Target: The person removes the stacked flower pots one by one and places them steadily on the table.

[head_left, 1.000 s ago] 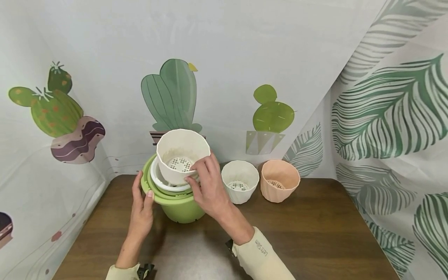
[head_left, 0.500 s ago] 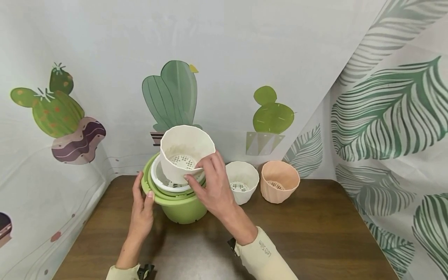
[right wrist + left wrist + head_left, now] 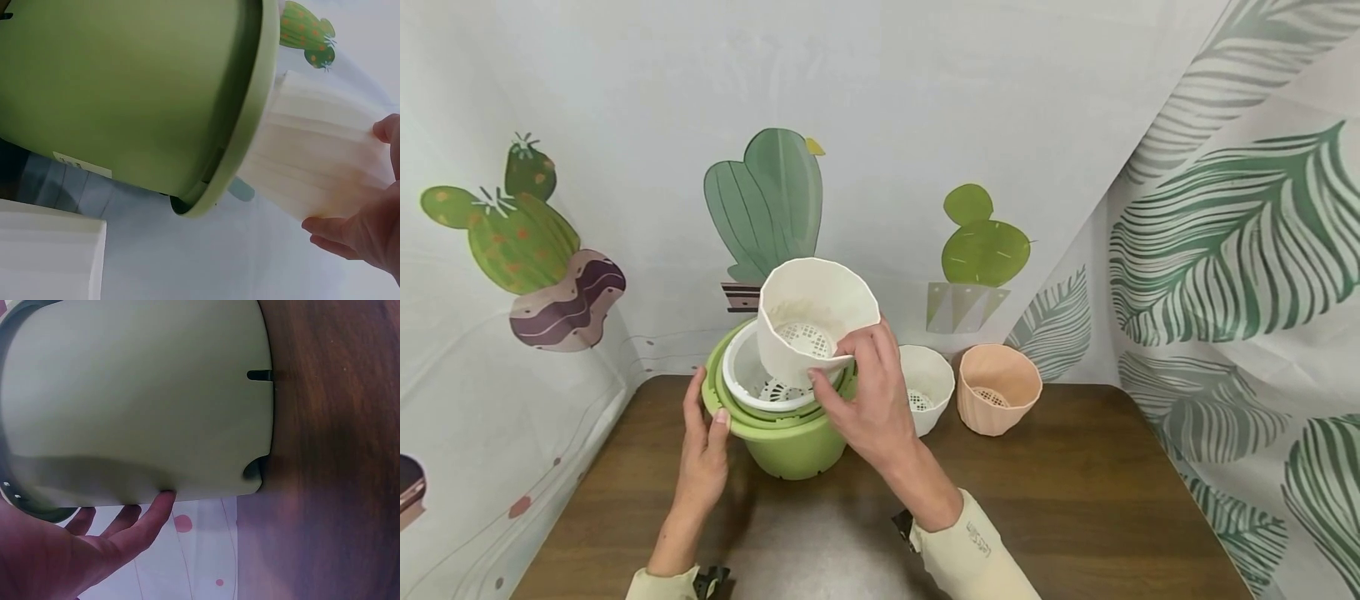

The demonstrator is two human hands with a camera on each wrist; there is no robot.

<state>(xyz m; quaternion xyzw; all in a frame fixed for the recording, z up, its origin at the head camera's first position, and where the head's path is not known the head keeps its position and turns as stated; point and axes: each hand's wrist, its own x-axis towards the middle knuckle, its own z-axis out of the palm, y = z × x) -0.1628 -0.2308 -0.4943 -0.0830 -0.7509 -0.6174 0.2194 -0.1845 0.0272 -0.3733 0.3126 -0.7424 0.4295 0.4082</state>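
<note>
Your right hand point(image 3: 868, 392) pinches the near rim of the cream ribbed pot point(image 3: 815, 321), thumb on the outer wall and fingers hooked over the lip, so the pot hangs tilted toward you, partly over the white inner basket point(image 3: 758, 383) that sits in the green pot point(image 3: 790, 446). Your left hand point(image 3: 703, 446) lies flat-fingered against the green pot's rim on the far side from your right hand, steadying it without curling round it; the left wrist view shows the fingertips point(image 3: 164, 501) resting on the green wall.

The weak point, as I judge it, is that one-sided pinch. All the pot's weight hangs off a thin lip, and the smooth plastic could rotate or slip out between thumb and fingers, dropping back onto the basket or tumbling to the tabletop point(image 3: 1075, 500). The lower edge of the cream pot looks close to the green rim point(image 3: 250, 150) in the right wrist view, so it could catch there and tug the green pot sideways; your flat left hand might not stop a tip. Just beyond your right hand stand a small white pot point(image 3: 934, 385) and a peach pot point(image 3: 1000, 387), both within reach of a careless swing.

The cream pot is faceted, pale, with a perforated mesh floor point(image 3: 805, 337) and faint soiling inside.
</note>
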